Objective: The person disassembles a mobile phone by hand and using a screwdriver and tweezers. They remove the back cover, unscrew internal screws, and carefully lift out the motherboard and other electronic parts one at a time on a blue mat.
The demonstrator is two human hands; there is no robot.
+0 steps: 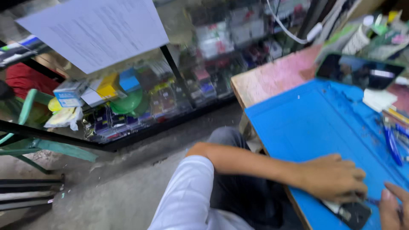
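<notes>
Small dark device (355, 213), flat and rectangular, lies on the blue work mat (311, 123) at the near edge of the tabletop (272, 76), low in my view. My left hand (334, 176) rests palm down over its upper end, fingers (353, 187) curled and pressing on it. My right hand (394, 202) enters from the lower right corner, just beside the device; the blur keeps me from telling whether its fingers are apart or closed on a thin tool. Also listed: a dark phone (360, 70) lying at the far edge of the mat; blue-handled tools (392, 145) along the mat's right side; a glass display case (140, 93) of small packaged goods standing on the floor beyond; a printed sheet of paper (96, 30) lying on top of it.
</notes>
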